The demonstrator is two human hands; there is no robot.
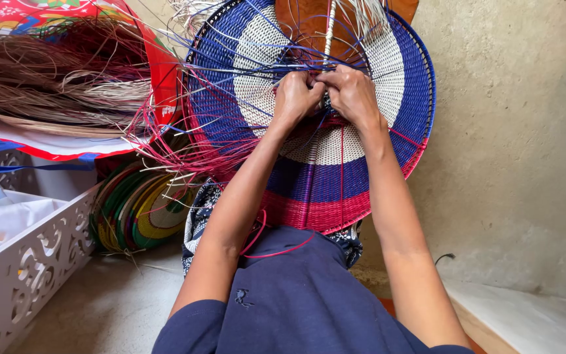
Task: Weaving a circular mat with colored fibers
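Note:
A large round woven tray (401, 85) in blue, white and red bands leans upright on my lap. Both hands work at its middle. My left hand (296, 97) pinches loose blue and red strands against the weave. Pressed close beside it, my right hand (352, 92) grips the strands and a pale bundle of fibres (327, 33) that runs up past the tray's top. Loose blue strands (230, 65) fan out to the left, and red strands (165, 147) spill off the lower left edge.
A heap of dried brownish fibres (47, 72) lies on a red patterned sheet at upper left. A stack of green and yellow woven discs (135, 210) leans below it. A white cut-out box (27, 262) stands at lower left. A plaster wall (519, 131) and a ledge (532, 314) are on the right.

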